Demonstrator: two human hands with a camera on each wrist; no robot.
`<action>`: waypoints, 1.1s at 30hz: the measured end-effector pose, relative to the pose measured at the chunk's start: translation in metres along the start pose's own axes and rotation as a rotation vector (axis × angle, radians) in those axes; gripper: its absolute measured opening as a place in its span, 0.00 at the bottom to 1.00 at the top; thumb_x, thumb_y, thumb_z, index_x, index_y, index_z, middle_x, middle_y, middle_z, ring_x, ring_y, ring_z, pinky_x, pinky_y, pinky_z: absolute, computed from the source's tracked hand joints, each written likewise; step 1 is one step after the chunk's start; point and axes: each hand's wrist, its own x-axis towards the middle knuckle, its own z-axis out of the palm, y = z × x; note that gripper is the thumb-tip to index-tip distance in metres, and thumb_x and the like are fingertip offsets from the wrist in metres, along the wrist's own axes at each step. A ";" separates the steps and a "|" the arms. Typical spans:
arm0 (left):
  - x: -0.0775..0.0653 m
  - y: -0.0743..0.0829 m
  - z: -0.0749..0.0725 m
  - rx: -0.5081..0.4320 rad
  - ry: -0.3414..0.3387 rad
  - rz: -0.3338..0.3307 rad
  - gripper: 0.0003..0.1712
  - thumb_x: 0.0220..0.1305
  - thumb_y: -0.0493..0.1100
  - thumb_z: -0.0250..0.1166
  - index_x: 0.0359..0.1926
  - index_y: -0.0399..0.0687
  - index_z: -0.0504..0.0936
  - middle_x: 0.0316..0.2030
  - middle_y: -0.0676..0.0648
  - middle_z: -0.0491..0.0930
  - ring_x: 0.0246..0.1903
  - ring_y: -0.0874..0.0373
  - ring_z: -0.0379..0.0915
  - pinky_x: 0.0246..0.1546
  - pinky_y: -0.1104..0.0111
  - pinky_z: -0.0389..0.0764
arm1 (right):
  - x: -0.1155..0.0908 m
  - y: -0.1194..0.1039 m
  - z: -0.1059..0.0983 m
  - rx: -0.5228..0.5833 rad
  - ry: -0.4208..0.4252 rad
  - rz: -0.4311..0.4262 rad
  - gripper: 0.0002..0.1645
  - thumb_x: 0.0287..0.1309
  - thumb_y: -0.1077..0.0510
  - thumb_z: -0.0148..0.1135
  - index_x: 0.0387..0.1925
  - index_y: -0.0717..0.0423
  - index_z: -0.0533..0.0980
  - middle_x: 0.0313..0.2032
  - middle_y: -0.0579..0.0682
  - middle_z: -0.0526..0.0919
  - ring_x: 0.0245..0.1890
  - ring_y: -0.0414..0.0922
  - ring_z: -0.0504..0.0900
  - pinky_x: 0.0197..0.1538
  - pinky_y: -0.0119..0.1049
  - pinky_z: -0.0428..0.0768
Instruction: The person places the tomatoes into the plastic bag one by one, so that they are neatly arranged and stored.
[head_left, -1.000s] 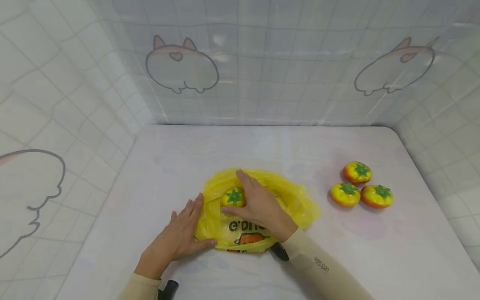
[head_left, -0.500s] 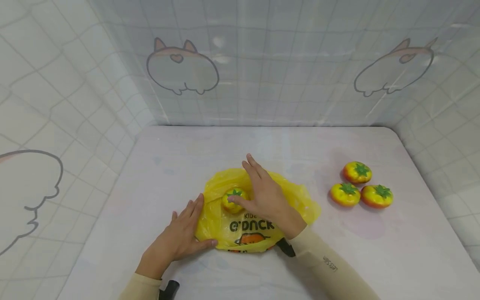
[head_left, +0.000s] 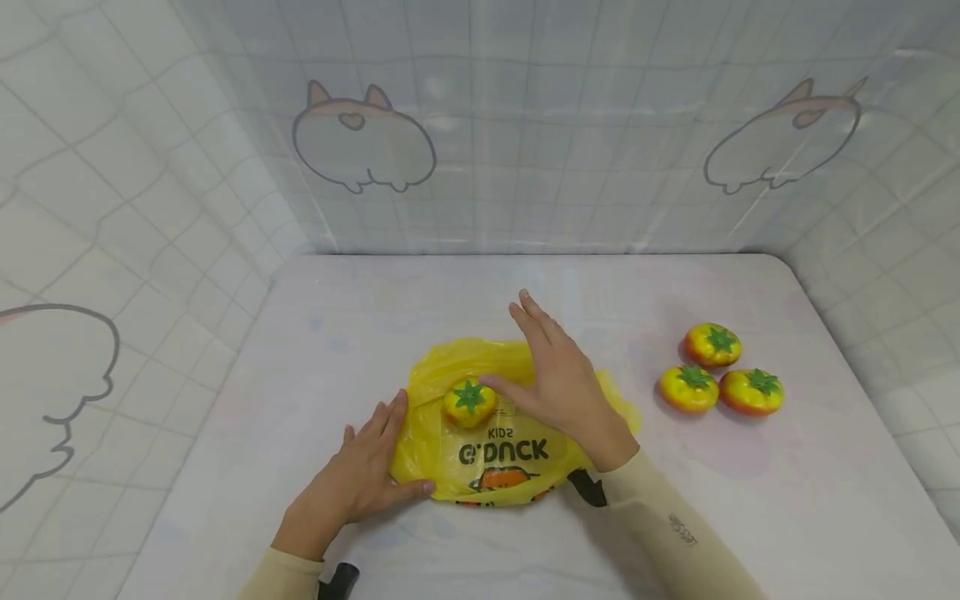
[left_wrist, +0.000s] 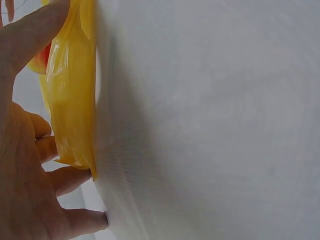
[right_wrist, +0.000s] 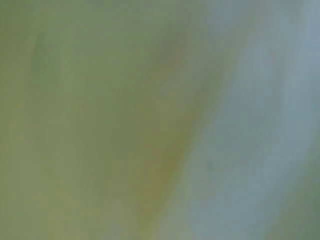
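Observation:
A yellow plastic bag (head_left: 427,462) with black lettering lies spread on the table, its rim raised around a yellow-and-red toy fruit (head_left: 469,403) with a green star-shaped leaf top. My left hand (head_left: 356,479) stays at the bag's left edge, fingers extended and thumb at its near side. In the left wrist view, the left hand's thumb and fingertips touch the yellow bag (left_wrist: 72,100). My right hand (head_left: 562,383) hovers over the bag's right part with fingers straight and holds nothing. Its thumb tip is close beside the fruit. The right wrist view is only a blur.
Three similar toy fruits, a rear one (head_left: 712,344), a left one (head_left: 687,389) and a right one (head_left: 752,392), sit together on the table's right side. A patterned curtain (head_left: 570,167) walls the back and sides of the white table (head_left: 360,300).
My right hand has let go of the toy fruit in the bag and moved away to the right, fingers straightening. The left hand has stayed at the bag's edge.

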 end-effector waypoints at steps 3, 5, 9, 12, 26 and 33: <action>0.000 0.000 -0.001 -0.001 0.000 0.005 0.76 0.52 0.83 0.63 0.83 0.43 0.38 0.81 0.36 0.47 0.78 0.35 0.49 0.66 0.28 0.57 | -0.001 0.005 -0.007 -0.001 0.008 0.031 0.60 0.57 0.30 0.70 0.80 0.53 0.56 0.81 0.50 0.54 0.75 0.55 0.66 0.62 0.56 0.79; 0.001 0.000 -0.002 0.002 -0.001 0.008 0.76 0.52 0.83 0.63 0.83 0.43 0.38 0.81 0.36 0.47 0.77 0.35 0.49 0.66 0.28 0.58 | -0.003 0.009 -0.012 0.006 0.006 0.060 0.60 0.57 0.30 0.70 0.80 0.52 0.56 0.81 0.49 0.52 0.76 0.54 0.64 0.64 0.57 0.78; 0.001 0.000 -0.003 -0.001 -0.006 0.008 0.76 0.52 0.83 0.62 0.83 0.43 0.38 0.81 0.36 0.47 0.78 0.35 0.49 0.66 0.28 0.57 | -0.006 0.017 -0.024 0.031 0.009 0.123 0.59 0.59 0.33 0.70 0.81 0.51 0.54 0.81 0.47 0.51 0.77 0.55 0.61 0.66 0.60 0.74; 0.001 0.000 -0.002 -0.004 -0.012 0.002 0.77 0.51 0.84 0.62 0.83 0.44 0.37 0.81 0.37 0.47 0.78 0.35 0.48 0.67 0.28 0.56 | -0.009 0.024 -0.031 0.041 0.020 0.153 0.58 0.59 0.34 0.71 0.81 0.50 0.55 0.81 0.47 0.52 0.77 0.56 0.60 0.65 0.63 0.74; 0.000 -0.002 -0.003 0.002 0.010 0.017 0.76 0.52 0.85 0.61 0.83 0.42 0.39 0.81 0.37 0.48 0.78 0.35 0.50 0.65 0.27 0.59 | -0.020 0.043 -0.041 -0.003 0.062 0.170 0.59 0.57 0.35 0.73 0.80 0.52 0.56 0.80 0.51 0.55 0.77 0.57 0.61 0.68 0.64 0.71; 0.000 -0.002 -0.002 0.006 0.016 0.016 0.76 0.51 0.86 0.60 0.83 0.42 0.40 0.81 0.38 0.48 0.77 0.36 0.51 0.65 0.28 0.60 | -0.024 0.049 -0.049 -0.028 0.084 0.179 0.58 0.56 0.37 0.74 0.80 0.53 0.57 0.80 0.53 0.57 0.75 0.58 0.63 0.69 0.63 0.69</action>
